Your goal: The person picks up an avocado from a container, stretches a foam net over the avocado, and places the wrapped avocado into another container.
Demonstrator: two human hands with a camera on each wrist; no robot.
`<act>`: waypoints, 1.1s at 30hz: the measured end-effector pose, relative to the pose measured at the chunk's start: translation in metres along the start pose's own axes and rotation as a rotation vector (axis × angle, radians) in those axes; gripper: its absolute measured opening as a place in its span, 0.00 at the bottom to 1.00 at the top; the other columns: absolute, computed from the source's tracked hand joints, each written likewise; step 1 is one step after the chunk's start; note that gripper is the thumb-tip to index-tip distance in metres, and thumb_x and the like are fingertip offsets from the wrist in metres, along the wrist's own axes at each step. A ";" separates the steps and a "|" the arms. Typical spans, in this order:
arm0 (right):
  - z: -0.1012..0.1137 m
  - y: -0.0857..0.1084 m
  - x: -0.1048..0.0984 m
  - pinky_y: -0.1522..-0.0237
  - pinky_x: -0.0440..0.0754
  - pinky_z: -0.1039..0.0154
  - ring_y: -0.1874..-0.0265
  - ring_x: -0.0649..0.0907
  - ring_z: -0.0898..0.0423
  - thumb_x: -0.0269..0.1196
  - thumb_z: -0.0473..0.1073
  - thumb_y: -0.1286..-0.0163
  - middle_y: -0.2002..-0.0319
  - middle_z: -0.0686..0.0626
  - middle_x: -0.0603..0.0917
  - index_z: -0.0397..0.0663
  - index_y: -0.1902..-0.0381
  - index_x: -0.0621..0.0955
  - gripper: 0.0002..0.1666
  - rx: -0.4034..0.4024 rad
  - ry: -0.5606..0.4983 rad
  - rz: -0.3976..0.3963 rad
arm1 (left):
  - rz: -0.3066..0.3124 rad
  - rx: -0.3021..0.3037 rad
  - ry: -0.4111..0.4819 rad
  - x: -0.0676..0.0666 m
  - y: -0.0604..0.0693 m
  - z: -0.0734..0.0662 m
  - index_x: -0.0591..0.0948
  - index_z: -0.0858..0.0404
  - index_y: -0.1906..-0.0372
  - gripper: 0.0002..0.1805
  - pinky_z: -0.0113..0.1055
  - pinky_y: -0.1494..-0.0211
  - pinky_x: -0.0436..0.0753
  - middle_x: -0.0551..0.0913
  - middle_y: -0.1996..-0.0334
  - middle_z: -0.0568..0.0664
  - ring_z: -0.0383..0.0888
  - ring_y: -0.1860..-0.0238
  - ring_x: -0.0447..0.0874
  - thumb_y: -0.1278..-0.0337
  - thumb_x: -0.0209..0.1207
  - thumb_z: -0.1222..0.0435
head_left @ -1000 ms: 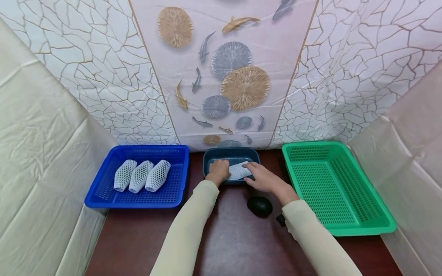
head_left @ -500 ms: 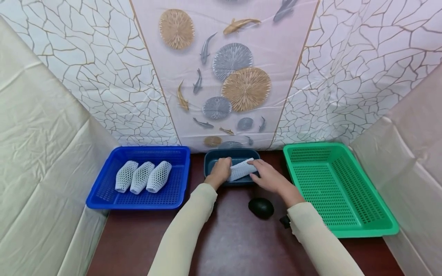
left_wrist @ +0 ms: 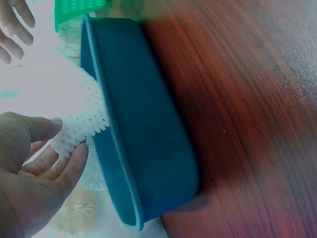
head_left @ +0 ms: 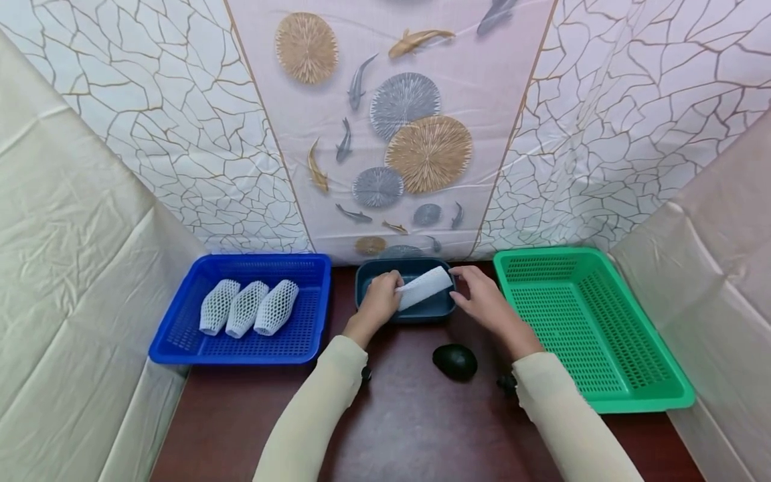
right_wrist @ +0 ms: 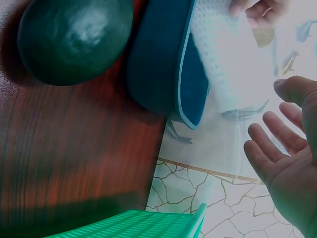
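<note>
My left hand (head_left: 379, 298) pinches one end of a white foam net sleeve (head_left: 425, 288), thumb above and fingers below in the left wrist view. The sleeve lies flat and slants up to the right over a dark teal bin (head_left: 421, 318). Near the sleeve's far end is my right hand (head_left: 485, 302); the right wrist view shows its fingers (right_wrist: 277, 134) spread, apart from the sleeve and holding nothing. On the table in front of the bin sits a dark green avocado (head_left: 455, 362), large in the right wrist view.
On the left stands a blue basket (head_left: 253, 357) with three white netted sleeves (head_left: 245, 308) side by side. A green basket (head_left: 566, 335) is on the right. Behind the bin hangs a patterned cloth (head_left: 385, 134). The dark red table (head_left: 397, 415) lies beneath everything.
The foam sleeve has been raised from the bin, its right end swinging upward in my left hand. My right hand has moved right and off the sleeve. The avocado has stayed put.
</note>
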State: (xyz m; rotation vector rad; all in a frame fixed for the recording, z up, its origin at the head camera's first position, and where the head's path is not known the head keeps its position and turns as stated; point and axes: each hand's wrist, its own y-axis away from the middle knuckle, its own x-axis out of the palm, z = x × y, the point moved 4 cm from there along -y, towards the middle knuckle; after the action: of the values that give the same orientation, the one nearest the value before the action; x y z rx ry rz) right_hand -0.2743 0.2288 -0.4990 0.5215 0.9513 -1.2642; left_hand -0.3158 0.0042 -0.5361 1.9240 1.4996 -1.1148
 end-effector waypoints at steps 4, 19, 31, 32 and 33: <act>-0.002 -0.002 -0.003 0.44 0.83 0.45 0.44 0.81 0.42 0.68 0.39 0.29 0.39 0.37 0.78 0.38 0.33 0.74 0.29 0.015 -0.017 -0.011 | -0.032 0.049 0.025 -0.004 0.009 -0.005 0.80 0.61 0.59 0.03 0.42 0.54 0.85 0.85 0.59 0.52 0.47 0.57 0.84 0.32 0.62 0.70; 0.006 0.004 -0.009 0.53 0.86 0.49 0.55 0.86 0.47 0.69 0.37 0.31 0.52 0.44 0.84 0.45 0.48 0.80 0.15 -0.006 -0.067 -0.063 | -0.161 0.164 0.056 -0.016 0.038 -0.016 0.81 0.61 0.60 0.04 0.40 0.54 0.86 0.86 0.61 0.52 0.46 0.58 0.85 0.35 0.65 0.71; 0.021 0.008 -0.012 0.54 0.87 0.47 0.57 0.86 0.47 0.71 0.39 0.32 0.52 0.43 0.85 0.42 0.49 0.84 0.15 -0.084 -0.077 -0.065 | -0.163 0.179 0.085 -0.021 0.053 -0.026 0.80 0.62 0.57 0.04 0.40 0.55 0.86 0.85 0.59 0.52 0.46 0.57 0.86 0.33 0.64 0.70; 0.022 0.009 -0.012 0.54 0.87 0.47 0.56 0.86 0.47 0.71 0.39 0.32 0.52 0.43 0.86 0.41 0.48 0.84 0.16 -0.093 -0.078 -0.064 | -0.164 0.180 0.088 -0.020 0.054 -0.027 0.80 0.61 0.57 0.04 0.40 0.55 0.87 0.85 0.59 0.52 0.46 0.57 0.86 0.33 0.64 0.70; 0.023 0.010 -0.012 0.54 0.87 0.48 0.56 0.86 0.48 0.71 0.38 0.31 0.51 0.43 0.86 0.41 0.47 0.84 0.16 -0.103 -0.078 -0.063 | -0.164 0.181 0.092 -0.020 0.056 -0.027 0.80 0.61 0.57 0.04 0.39 0.55 0.87 0.85 0.59 0.52 0.46 0.56 0.86 0.32 0.64 0.70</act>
State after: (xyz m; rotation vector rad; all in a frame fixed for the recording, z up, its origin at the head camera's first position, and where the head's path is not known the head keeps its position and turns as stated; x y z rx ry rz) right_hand -0.2575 0.2196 -0.4786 0.3614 0.9681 -1.2752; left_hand -0.2560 -0.0035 -0.5110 2.0258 1.6825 -1.2877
